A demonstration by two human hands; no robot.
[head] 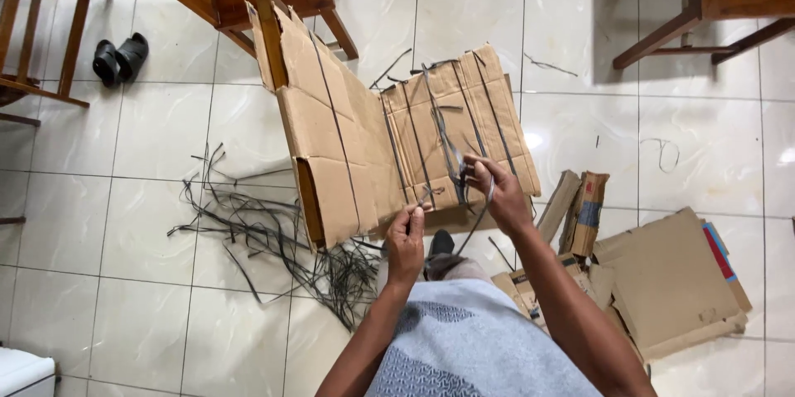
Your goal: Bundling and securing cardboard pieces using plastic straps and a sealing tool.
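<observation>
Centrally, right hand [501, 190] pinches a dark plastic strap [451, 157] over the flattened cardboard bundle [397, 140]. Left hand [406, 240] pinches the strap's lower end. Loose straps [265, 235] lie on the floor, lower left.

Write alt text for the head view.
Seen from above, a person's right hand and left hand pull dark plastic straps around a bundle of flattened cardboard on a white tiled floor, loose straps heaped beside it.

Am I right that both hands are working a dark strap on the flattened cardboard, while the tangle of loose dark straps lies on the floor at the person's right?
Not quite: the head view shows the tangle of loose straps on the person's left. The left hand and right hand do work a dark strap on the flattened cardboard.
</observation>
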